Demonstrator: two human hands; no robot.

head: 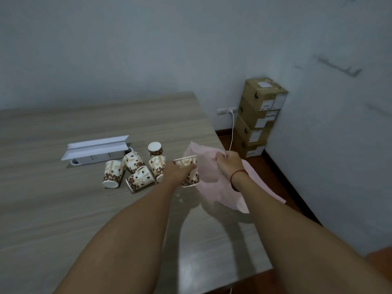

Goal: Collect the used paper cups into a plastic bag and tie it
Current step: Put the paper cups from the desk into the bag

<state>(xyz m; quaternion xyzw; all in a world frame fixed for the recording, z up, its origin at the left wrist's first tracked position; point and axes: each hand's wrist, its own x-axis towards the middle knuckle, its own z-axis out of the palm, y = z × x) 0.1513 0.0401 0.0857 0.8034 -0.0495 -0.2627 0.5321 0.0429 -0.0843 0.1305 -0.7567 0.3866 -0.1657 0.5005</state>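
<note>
Pink bag (220, 194), six cups (133, 161).
Left hand (176, 171) curls its fingers round one cup (189, 177); five lie left of them; right hand (230, 164) pinches the bag's rim.

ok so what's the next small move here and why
Probably carry the cup in the left hand a little to the right, into the pink bag, and let go. The right hand holds the bag's edge up, the cup is right beside it, and more cups wait on the table.

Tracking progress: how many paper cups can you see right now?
6: five cups clustered on the table, one held by the left hand beside the bag. More may hide inside it.
</note>
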